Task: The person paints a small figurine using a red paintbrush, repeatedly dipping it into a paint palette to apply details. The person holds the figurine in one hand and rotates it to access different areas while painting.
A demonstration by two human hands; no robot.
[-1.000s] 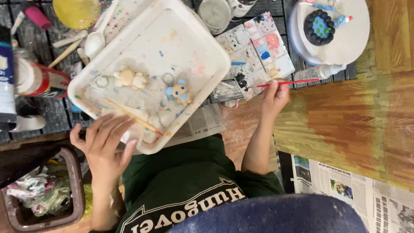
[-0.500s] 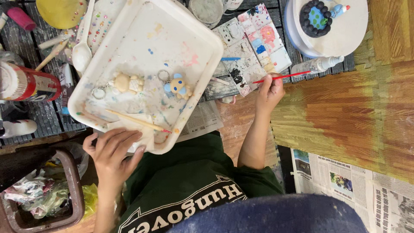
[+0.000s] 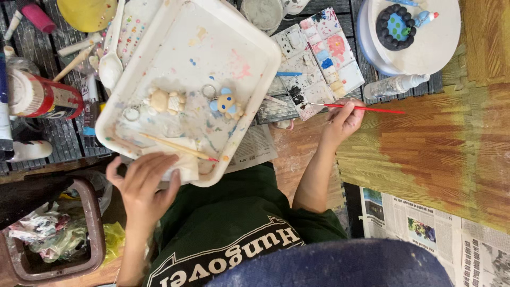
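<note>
Filling most of the near surface, a white plastic tray (image 3: 202, 58) spattered with paint sits tilted in front of the person, its near corner over the lap. Just to its right lies a well-used paint palette (image 3: 319, 58) with pink, blue and dark patches.

The left hand (image 3: 141, 186) rests on the tray's near rim with fingers spread and loose, lying partly on a crumpled white tissue (image 3: 185, 166); it pins rather than grips, and whether the thumb hooks under the rim cannot be told. The right hand (image 3: 345, 119) is closed in a pen-like pinch on a thin red-handled brush (image 3: 366, 109), whose tip reaches left onto the palette's lower edge.

Inside the tray, apart from both hands, lie two small clay figures with key rings: a cream bear (image 3: 166, 100) and a blue-eared one (image 3: 227, 103) just beside it. A wooden-handled brush (image 3: 175, 146) lies slantwise near the tissue.

The step in hand looks like loading the brush with paint. Bringing that fine tip to either figure would call for crossing over the tray's right rim, a light touch, and the left hand keeping the tray steady.
</note>
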